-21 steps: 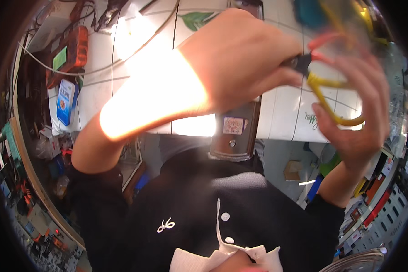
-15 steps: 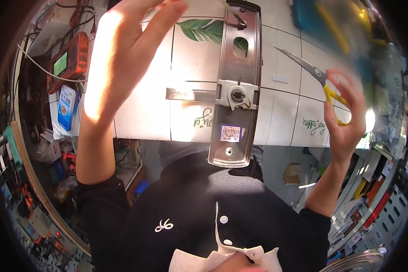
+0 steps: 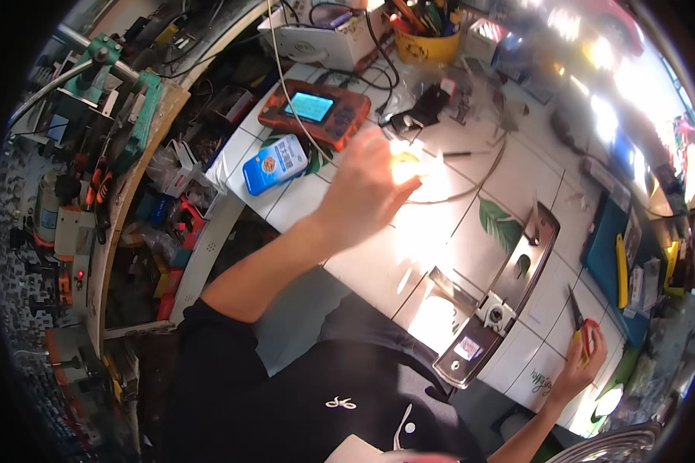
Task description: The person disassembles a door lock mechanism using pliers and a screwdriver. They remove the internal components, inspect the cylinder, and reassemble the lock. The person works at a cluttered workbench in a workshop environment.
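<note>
Your right hand (image 3: 578, 363) is closed round the red-and-yellow pliers (image 3: 583, 328), resting them on the tiled bench just right of the metal door-lock plate (image 3: 500, 297). Your left hand (image 3: 367, 189) is stretched out up-left of the plate, fingers loosely open and empty, just short of the small parts in the glare. You seem to be between steps, fetching a piece; next, pinch it cleanly and carry it to the plate
</note>
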Action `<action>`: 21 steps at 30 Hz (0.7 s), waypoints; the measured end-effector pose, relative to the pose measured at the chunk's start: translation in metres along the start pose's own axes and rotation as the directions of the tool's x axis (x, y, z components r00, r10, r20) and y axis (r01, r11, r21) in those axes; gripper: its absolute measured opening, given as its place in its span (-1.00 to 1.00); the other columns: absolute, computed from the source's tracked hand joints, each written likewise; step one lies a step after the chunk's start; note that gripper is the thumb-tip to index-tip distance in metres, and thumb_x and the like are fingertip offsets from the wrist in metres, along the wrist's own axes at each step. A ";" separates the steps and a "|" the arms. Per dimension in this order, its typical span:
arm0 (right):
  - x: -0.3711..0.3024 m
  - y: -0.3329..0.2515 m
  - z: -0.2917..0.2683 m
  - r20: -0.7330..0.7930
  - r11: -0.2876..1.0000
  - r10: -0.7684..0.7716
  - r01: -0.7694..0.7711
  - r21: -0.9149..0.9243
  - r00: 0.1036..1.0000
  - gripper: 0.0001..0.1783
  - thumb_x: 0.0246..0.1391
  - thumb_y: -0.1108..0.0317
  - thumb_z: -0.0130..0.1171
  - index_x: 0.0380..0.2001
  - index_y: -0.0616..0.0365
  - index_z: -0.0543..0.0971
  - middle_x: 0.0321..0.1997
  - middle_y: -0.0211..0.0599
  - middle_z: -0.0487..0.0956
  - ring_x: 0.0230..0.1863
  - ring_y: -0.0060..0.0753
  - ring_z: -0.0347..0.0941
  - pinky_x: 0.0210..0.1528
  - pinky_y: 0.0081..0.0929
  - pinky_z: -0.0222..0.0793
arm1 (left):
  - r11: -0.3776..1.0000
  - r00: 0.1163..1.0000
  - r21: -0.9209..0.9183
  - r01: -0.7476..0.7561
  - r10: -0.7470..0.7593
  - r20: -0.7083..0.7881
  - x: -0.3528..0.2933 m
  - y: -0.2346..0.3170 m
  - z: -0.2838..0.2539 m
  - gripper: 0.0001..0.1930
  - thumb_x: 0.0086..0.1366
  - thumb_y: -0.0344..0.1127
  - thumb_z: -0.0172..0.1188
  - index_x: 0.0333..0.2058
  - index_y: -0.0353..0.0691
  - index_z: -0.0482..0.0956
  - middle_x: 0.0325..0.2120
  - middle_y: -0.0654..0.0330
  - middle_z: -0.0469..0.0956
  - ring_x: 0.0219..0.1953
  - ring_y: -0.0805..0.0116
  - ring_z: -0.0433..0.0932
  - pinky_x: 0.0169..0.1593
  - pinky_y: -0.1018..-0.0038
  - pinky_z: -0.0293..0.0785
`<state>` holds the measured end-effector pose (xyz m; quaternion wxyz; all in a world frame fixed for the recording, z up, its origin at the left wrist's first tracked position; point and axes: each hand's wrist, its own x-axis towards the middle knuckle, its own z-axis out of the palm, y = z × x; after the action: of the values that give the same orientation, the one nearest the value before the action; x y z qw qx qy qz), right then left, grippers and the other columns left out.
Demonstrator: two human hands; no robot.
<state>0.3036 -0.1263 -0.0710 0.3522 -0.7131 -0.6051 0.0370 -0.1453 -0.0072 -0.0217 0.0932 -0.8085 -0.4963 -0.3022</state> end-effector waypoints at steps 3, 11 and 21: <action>-0.004 -0.027 0.009 0.034 0.999 -0.040 0.040 -0.015 0.999 -0.70 0.19 0.44 0.11 -0.02 0.27 0.50 0.08 -0.11 0.50 0.20 -0.03 0.35 0.33 -0.11 0.11 | 0.996 0.997 -0.073 0.054 -0.058 -0.050 0.036 -0.055 -0.008 -0.91 0.23 -0.39 0.23 -0.33 -0.20 0.68 -0.35 0.16 0.61 -0.24 0.16 0.56 0.02 0.21 0.38; -0.023 -0.056 0.032 0.071 0.998 -0.053 0.055 -0.025 0.996 -0.72 0.13 0.49 0.12 -0.07 0.31 0.52 0.04 -0.06 0.51 0.13 -0.01 0.39 0.26 -0.16 0.20 | 0.930 0.941 0.145 0.339 -0.332 -0.069 0.147 -0.162 0.021 -0.73 0.21 0.02 0.23 -0.23 0.06 0.71 -0.34 0.25 0.67 -0.19 0.18 0.60 -0.04 0.19 0.39; -0.021 -0.056 0.033 0.013 1.000 0.015 -0.015 0.020 1.000 -0.74 0.15 0.49 0.07 -0.09 0.32 0.52 -0.02 -0.03 0.53 0.07 -0.02 0.43 0.20 -0.19 0.27 | 0.923 0.925 -0.143 0.358 -0.372 -0.082 0.183 -0.189 0.057 -0.62 0.23 0.07 0.26 -0.21 -0.13 0.70 -0.42 0.27 0.70 -0.38 0.43 0.62 -0.27 0.44 0.47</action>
<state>0.2351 -0.1283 -0.0729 0.3550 -0.7138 -0.6017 0.0504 -0.2260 0.2475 0.0111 0.0109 -0.6886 -0.6125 -0.3880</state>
